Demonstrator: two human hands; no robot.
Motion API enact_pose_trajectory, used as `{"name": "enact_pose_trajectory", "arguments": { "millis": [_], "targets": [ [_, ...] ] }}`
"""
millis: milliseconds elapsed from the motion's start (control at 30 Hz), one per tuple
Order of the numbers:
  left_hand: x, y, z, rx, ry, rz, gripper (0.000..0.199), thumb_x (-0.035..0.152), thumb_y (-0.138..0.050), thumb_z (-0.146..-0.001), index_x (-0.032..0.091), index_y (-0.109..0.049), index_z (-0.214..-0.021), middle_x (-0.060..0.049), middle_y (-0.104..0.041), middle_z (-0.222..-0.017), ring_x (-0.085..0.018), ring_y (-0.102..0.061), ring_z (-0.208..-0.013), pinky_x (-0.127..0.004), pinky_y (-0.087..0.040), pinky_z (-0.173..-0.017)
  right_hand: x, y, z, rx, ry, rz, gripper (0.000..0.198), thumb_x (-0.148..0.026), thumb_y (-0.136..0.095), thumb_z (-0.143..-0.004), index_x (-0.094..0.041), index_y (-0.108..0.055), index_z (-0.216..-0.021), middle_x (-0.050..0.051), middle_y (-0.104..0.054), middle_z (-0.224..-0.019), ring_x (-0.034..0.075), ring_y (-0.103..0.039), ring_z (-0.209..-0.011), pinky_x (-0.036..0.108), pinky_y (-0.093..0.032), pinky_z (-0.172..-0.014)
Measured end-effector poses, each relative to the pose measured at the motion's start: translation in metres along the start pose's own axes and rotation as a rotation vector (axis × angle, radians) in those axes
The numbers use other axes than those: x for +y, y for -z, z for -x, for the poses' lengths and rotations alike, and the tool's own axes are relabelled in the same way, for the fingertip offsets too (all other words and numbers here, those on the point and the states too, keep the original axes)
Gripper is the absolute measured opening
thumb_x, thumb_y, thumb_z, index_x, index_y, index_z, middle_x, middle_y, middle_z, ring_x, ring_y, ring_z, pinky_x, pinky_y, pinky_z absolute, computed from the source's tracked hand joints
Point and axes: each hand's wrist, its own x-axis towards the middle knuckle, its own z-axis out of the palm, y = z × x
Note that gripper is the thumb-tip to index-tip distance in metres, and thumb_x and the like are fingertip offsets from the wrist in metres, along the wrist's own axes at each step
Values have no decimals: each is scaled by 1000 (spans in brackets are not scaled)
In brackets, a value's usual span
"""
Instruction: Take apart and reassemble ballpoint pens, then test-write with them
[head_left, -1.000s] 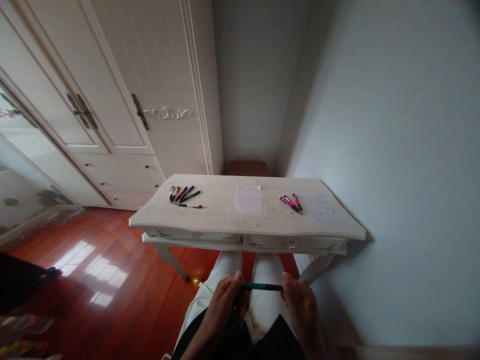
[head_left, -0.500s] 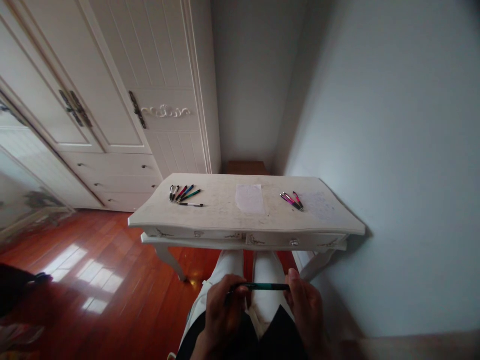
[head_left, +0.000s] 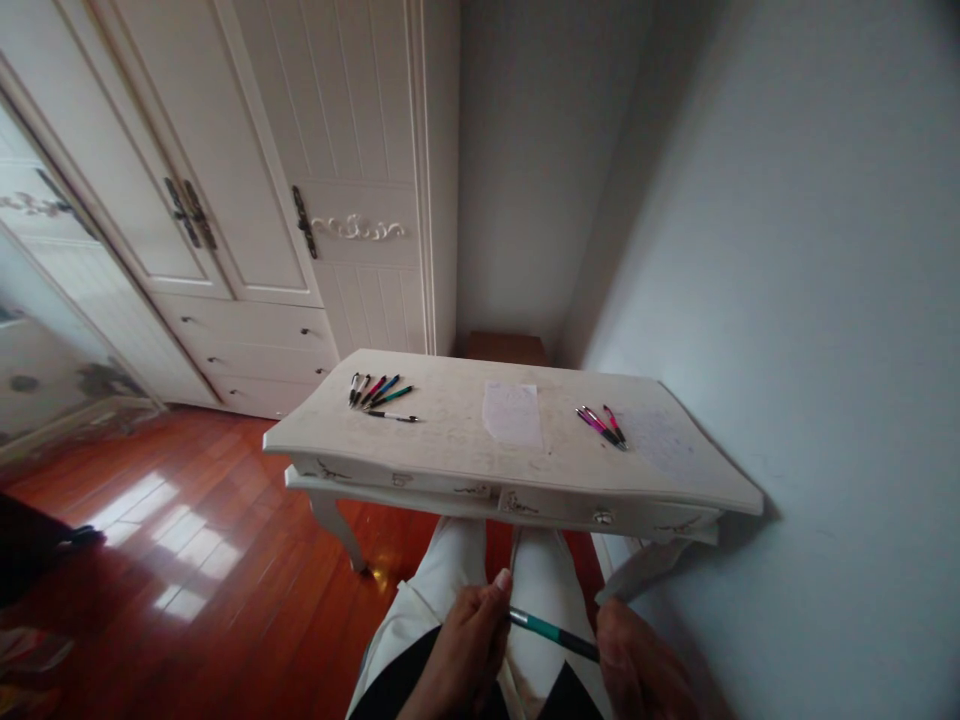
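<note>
A green pen (head_left: 551, 632) with a silver band and a dark grip slants over my lap, between my two hands. My left hand (head_left: 474, 635) is closed at its silver end, with the thumb up; that end of the pen is hidden by the fingers. My right hand (head_left: 641, 660) is closed around the dark end and looks slightly blurred. Beyond my hands, on the white table (head_left: 442, 450), lie a white sheet of paper (head_left: 512, 413), several pens (head_left: 379, 392) fanned at the left, and a small group of pink and purple pens (head_left: 602, 427) at the right.
A black-and-white pen (head_left: 394, 416) lies apart in front of the left group. A scribbled sheet (head_left: 664, 445) is near the table's right end. The grey wall (head_left: 847, 350) borders the right side, and a white wardrobe (head_left: 360, 130) stands behind at left.
The pen has gone from level to slanting down to the right. My right hand has moved lower and rightward, and my left thumb now points up. The head view has shifted slightly left.
</note>
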Motion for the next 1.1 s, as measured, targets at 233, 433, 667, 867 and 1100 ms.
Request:
{"name": "enact_pose_trajectory", "arguments": {
  "millis": [233, 433, 667, 867, 1100],
  "targets": [
    [3, 15, -4, 34, -199, 69, 53, 69, -61, -76, 16, -56, -82, 1, -60, -60, -8, -48, -37, -19, -34, -37, 25, -6, -1, -53, -475, -22, 43, -49, -50, -93, -20, -50, -62, 0, -49, -55, 14, -48, -51, 23, -39, -48],
    [6, 28, -8, 113, -367, 149, 46, 47, -69, -81, 20, -58, -117, -3, -65, -78, -11, -59, -49, -22, -46, -49, 35, -15, -8, -278, -438, -146, 41, -46, -45, -96, -19, -53, -66, -1, -50, -59, 13, -51, -55, 22, -40, -53],
    [32, 39, -30, -39, -661, 28, 28, 29, -71, -82, 22, -69, -108, -7, -68, -93, -14, -64, -62, -25, -52, -57, 47, -20, -53, -375, -412, -222, 38, -46, -53, -92, -18, -58, -66, 1, -54, -64, 14, -53, -62, 23, -42, -58],
    [103, 46, -72, 2, -708, -111, 35, 29, -73, -80, 18, -67, -113, -10, -70, -98, -18, -66, -78, -29, -54, -69, 67, -35, -136, -552, -475, -326, 37, -51, -63, -83, -17, -65, -68, 0, -59, -58, 13, -53, -54, 24, -42, -54],
    [172, 65, -199, 94, -681, 73, 39, 39, -79, -68, 12, -65, -91, -6, -68, -77, -10, -59, -57, -20, -42, -49, 136, -106, -224, -621, -500, -319, 39, -52, -80, -60, -17, -65, -70, 1, -63, -62, 13, -54, -55, 26, -43, -55]
  ]
}}
